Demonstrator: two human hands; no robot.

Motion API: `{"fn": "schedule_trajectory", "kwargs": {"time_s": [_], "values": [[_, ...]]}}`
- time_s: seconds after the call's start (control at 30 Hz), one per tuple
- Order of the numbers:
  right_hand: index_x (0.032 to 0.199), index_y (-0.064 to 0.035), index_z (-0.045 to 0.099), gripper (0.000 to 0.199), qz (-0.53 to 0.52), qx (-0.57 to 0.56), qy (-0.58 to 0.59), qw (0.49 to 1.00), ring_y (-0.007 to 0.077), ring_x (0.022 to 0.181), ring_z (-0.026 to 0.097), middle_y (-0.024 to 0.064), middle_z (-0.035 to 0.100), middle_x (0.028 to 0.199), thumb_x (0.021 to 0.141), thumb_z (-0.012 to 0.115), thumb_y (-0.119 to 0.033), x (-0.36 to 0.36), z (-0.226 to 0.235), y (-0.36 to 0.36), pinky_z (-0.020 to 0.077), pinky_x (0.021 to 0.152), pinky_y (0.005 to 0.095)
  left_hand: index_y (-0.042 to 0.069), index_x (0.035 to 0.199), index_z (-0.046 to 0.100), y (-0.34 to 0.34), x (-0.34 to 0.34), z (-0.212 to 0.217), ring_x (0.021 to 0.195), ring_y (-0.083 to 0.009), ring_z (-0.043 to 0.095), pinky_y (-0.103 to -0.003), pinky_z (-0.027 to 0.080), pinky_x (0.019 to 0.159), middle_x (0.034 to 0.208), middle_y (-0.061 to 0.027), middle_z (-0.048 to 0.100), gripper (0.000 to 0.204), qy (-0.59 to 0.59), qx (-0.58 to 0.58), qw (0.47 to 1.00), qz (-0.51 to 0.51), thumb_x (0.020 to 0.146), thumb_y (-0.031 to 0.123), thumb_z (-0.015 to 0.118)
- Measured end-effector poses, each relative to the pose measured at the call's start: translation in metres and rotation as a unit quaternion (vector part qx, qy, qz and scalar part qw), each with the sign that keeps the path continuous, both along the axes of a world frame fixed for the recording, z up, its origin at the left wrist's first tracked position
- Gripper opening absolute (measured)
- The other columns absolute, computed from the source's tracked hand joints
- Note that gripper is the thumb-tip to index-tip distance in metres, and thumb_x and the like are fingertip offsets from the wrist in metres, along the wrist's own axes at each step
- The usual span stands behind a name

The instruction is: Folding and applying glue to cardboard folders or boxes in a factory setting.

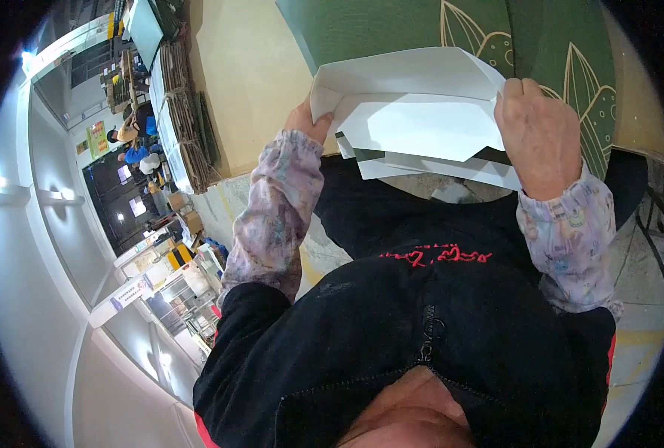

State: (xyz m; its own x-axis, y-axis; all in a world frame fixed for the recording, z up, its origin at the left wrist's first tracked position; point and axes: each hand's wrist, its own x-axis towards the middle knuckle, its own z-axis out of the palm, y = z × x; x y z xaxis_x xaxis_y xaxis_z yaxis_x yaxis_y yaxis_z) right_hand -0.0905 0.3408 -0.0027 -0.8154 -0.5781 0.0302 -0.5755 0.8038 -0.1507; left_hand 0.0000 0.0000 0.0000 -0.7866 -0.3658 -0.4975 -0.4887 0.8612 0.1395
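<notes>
A white cardboard box [421, 125], partly folded with its long side open toward me, is held up between my two hands above the near edge of the table. My left hand [307, 122] grips its left end, thumb inside the corner and the other fingers hidden behind the panel. At the right end my right hand [539, 134] is closed over the corner, knuckles upward. Loose flaps with cut notches hang from the box's near edge over my lap. Green printed sheets [376, 30] with gold leaf outlines lie flat beneath and beyond the box.
A tan tabletop [235, 82] stretches beyond my left hand. Tied stacks of flat cardboard [182, 112] stand to its left. Farther left, several people [134, 153] are among shelves and cartons. A dark metal frame [656, 231] stands by the floor at right.
</notes>
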Motion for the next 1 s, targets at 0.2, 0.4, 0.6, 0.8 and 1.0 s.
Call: {"fn": "schedule_trajectory", "kwargs": {"time_s": [0.2, 0.4, 0.6, 0.8, 1.0], "values": [[0.077, -0.0016, 0.061, 0.004, -0.013, -0.029, -0.018, 0.999, 0.0245, 0.066, 0.068, 0.0142, 0.064, 0.075, 0.074, 0.061, -0.005, -0.002, 0.006, -0.002, 0.0548, 0.057, 0.0308, 0.012, 0.135, 0.044, -0.009, 0.0, -0.013, 0.098, -0.0414, 0.06, -0.045, 0.048, 0.086, 0.102, -0.0237, 0.065, 0.058, -0.03, 0.061, 0.997, 0.022, 0.08, 0.02, 0.056], [0.078, -0.0014, 0.062, 0.004, -0.006, -0.015, -0.004, 1.0, 0.0244, 0.064, 0.068, 0.0148, 0.065, 0.075, 0.075, 0.062, -0.005, 0.0, 0.005, -0.01, 0.0546, 0.055, 0.0311, 0.008, 0.147, 0.022, 0.05, -0.029, -0.004, 0.091, -0.0379, 0.063, -0.045, 0.049, 0.082, 0.098, -0.0216, 0.065, 0.075, -0.071, -0.137, 0.987, 0.038, 0.079, 0.017, 0.054], [0.073, -0.0035, 0.063, 0.01, 0.002, -0.078, 0.023, 0.997, 0.0248, 0.058, 0.066, 0.013, 0.064, 0.071, 0.077, 0.06, -0.012, -0.004, -0.004, -0.003, 0.0538, 0.052, 0.0323, -0.004, 0.145, 0.015, 0.05, -0.025, -0.015, 0.116, -0.0387, 0.048, -0.045, 0.04, 0.095, 0.129, -0.0266, 0.045, 0.081, 0.002, -0.17, 0.985, -0.021, 0.077, 0.016, 0.055], [0.094, -0.0031, 0.062, 0.028, -0.082, -0.076, -0.122, 0.986, 0.0268, 0.073, 0.064, 0.0128, 0.061, 0.084, 0.088, 0.06, -0.031, -0.003, 0.003, -0.01, 0.0515, 0.063, 0.0346, -0.006, 0.145, -0.002, 0.037, -0.014, -0.048, 0.142, -0.0414, -0.007, -0.05, -0.002, 0.114, 0.153, -0.0272, -0.005, 0.098, 0.287, 0.052, 0.946, -0.143, 0.081, 0.043, 0.053], [0.147, -0.0178, 0.028, 0.071, 0.019, -0.293, 0.143, 0.945, 0.0344, 0.137, 0.026, 0.0089, 0.031, 0.149, 0.091, 0.038, -0.06, -0.006, -0.061, -0.023, 0.0214, 0.11, 0.0537, -0.003, 0.147, 0.006, 0.025, -0.025, -0.074, 0.142, -0.0428, 0.0, -0.052, 0.002, 0.114, 0.153, -0.0272, 0.002, 0.077, 0.299, 0.053, 0.923, -0.235, 0.093, 0.041, 0.038]]}}
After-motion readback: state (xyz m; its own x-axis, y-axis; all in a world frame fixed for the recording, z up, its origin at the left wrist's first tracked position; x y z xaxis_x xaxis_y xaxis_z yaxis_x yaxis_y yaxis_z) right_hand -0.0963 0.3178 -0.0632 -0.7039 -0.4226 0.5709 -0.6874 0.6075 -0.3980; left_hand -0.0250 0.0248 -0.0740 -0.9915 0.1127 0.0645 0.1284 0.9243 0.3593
